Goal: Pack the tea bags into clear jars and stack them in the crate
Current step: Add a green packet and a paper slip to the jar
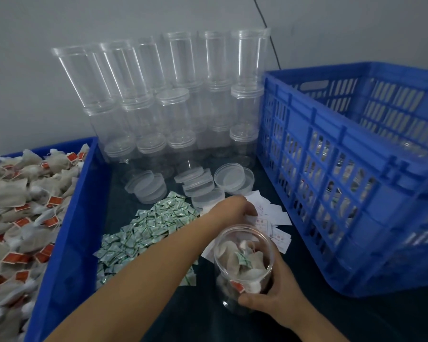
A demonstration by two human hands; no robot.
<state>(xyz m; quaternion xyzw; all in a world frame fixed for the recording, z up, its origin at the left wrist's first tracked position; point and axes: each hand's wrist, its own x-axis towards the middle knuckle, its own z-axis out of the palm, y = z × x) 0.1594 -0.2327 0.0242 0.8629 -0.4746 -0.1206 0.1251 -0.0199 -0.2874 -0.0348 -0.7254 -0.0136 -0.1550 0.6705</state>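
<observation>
From the head camera we are mid-way through filling one jar. Our right hand point(267, 302), low and right of centre in the frame, grips the open jar point(244, 265) with fingers curled round its lower wall. The jar already holds several tea bags and one green sachet point(242, 259), and it has no lid on.

Our left hand point(235, 208) reaches across to the white paper slips point(276, 215) lying just right of centre. Its fingertips rest on the slips, bent downward, but we cannot tell whether they pinch one or only touch the pile.

We judge that this jar needs a slip and then one of the loose lids point(232, 177) that sit just above the slips.

At the left edge, the blue tray point(67, 233) is heaped with tea bags point(22, 201), so plenty of packing remains. The stacked empty jars point(173, 95) fill the upper centre against the wall.

At right, the blue crate point(331, 193) shows packed jars through its slots along the bottom; how full it is we cannot say. A heap of green sachets point(148, 230) lies between tray and jar.
</observation>
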